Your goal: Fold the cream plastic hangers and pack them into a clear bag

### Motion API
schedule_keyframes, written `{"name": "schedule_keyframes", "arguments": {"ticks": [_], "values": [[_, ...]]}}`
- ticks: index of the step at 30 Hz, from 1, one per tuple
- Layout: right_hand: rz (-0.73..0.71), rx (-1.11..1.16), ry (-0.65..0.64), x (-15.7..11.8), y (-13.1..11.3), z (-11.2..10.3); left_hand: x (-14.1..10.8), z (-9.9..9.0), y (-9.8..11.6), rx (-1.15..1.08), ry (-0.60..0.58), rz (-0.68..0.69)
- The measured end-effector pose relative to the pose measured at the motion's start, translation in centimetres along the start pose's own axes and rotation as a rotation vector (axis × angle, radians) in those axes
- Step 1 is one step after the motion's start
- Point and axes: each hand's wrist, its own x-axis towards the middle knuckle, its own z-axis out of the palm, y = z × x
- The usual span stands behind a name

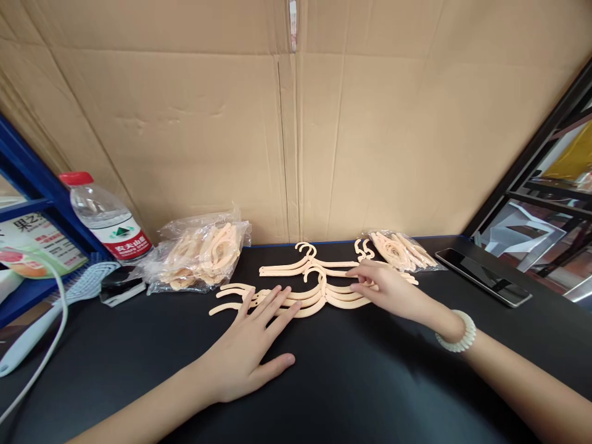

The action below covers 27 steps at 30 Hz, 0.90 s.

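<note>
Several peach plastic hangers (308, 305) lie on the black table (324, 382), their hooks pointing toward the cardboard. My left hand (250, 339) rests palm down over the left part of the front hangers, fingers spread and thumb apart. Just behind them lie more hangers (287, 269). My right hand (383, 287), with a beaded band at the wrist, is at the right part of the hangers, thumb and index finger bent close together. Whether anything is between those fingertips is too small to tell.
Bagged hangers (203, 253) lie at the back left and another bag (400, 250) at the back right. A bottle (111, 222), brush (87, 283) and cable (62, 327) are at left, a phone (483, 277) at right. Cardboard (208, 123) stands behind.
</note>
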Motion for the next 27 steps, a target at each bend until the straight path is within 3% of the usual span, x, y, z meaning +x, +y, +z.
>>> {"name": "schedule_keyframes", "arguments": {"ticks": [6,9,15,27], "values": [[0.116,-0.092,0.458,0.8,3.3,-2.6,0.1,0.4,0.1,-0.008,0.180,0.032],[0.241,-0.157,0.582,0.9,5.2,-3.4,0.2,0.3,0.1,-0.010,0.241,0.049],[0.297,-0.205,0.566,0.8,6.8,-3.1,0.4,0.4,0.0,-0.037,0.285,0.020],[0.200,-0.222,0.464,0.8,5.3,-2.7,0.5,0.2,-0.4,-0.086,0.269,-0.011]]}}
